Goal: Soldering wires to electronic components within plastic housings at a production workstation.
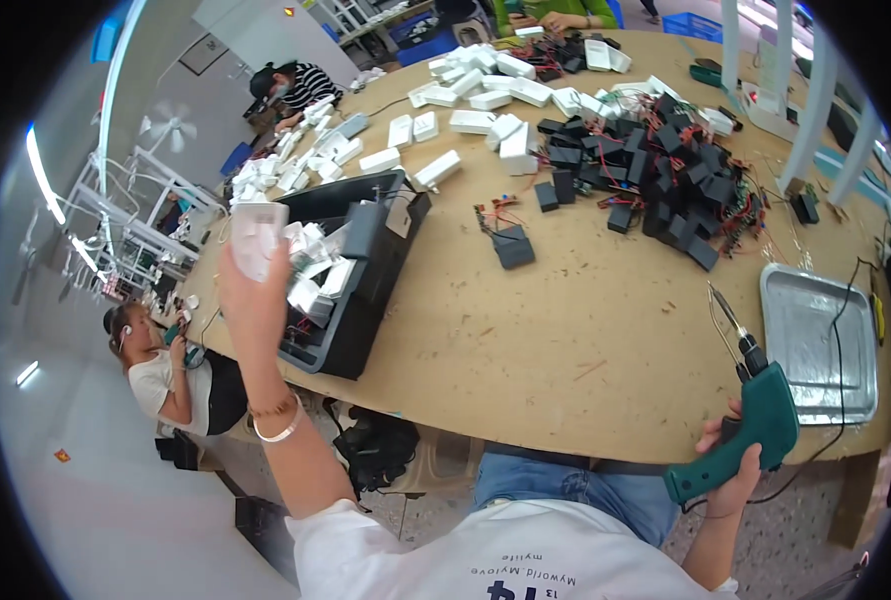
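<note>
My left hand (253, 300) is raised at the left with its fingers closed round a white plastic casing (258, 238), slightly blurred. Just beside and beneath it stands a black plastic bin (373, 312) at the table's edge, with white casings (315, 260) and some wires inside. At the lower right, my right hand (733, 478) grips the handle of a green soldering gun (750, 425). Its metal tip and a thin feed tube point up and away over the table. A black box with wires and a small board (512, 247) lies apart from the others.
A heap of black boxes with red wires (665, 170) covers the far right, with many white casings (465, 92) behind and left. A metal tray (815, 345), crossed by a cord, lies at the right. Co-workers sit at left (180, 375) and far side (310, 88).
</note>
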{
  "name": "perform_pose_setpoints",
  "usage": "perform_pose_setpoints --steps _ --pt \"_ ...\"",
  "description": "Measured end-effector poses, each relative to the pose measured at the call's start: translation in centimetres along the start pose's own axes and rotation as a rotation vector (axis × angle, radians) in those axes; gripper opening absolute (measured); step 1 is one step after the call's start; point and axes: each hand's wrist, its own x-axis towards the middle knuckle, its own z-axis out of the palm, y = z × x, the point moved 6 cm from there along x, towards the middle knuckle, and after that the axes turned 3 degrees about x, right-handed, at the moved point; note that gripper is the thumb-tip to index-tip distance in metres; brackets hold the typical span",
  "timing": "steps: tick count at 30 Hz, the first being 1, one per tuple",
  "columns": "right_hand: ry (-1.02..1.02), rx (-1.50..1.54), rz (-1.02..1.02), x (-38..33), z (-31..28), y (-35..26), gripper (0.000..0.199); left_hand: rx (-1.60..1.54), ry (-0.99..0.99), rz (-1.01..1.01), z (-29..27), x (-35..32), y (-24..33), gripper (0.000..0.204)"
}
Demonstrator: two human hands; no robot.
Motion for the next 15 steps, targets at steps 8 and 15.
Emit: perform_pose_setpoints --steps 8,15 --pt "-0.013 0.044 -0.021 0.3 -0.6 0.5 0.069 0.212 -0.141 -0.049 4.0 4.0 -12.0 0.058" --pt "-0.016 -0.014 -0.011 -0.4 -0.4 0.4 0.073 -0.026 -0.221 -0.033 5.5 1.7 -8.9 0.073"
